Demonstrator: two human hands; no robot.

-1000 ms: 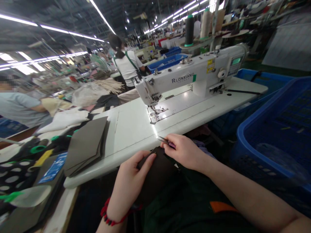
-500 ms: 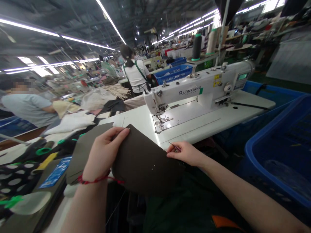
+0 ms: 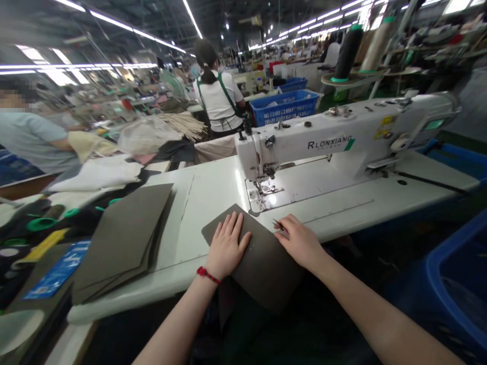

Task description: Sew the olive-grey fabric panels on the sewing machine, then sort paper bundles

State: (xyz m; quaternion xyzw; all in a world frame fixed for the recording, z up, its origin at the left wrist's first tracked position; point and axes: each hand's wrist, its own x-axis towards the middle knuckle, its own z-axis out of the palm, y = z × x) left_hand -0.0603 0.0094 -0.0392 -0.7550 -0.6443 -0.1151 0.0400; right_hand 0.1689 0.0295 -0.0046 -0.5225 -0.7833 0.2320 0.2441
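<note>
My left hand lies flat with fingers stretched on a dark grey-brown fabric panel. The panel rests partly on the table edge, its far corner just short of the sewing machine's needle area; its near end hangs over my lap. At the panel's right edge, my right hand is closed around a thin, dark pointed tool, its tip sticking out to the left. Most of the tool is hidden by the fingers. A stack of similar panels lies to the left on the table.
The white sewing machine stands across the table. Thread cones rise behind it. A blue bin is at the right. Cloth pieces and a blue label lie at the left. Two co-workers are beyond.
My left hand has moved right from the panel's corner and now presses flat on it. The panel has come down onto the table edge, separate from the stack. The view has shifted.
</note>
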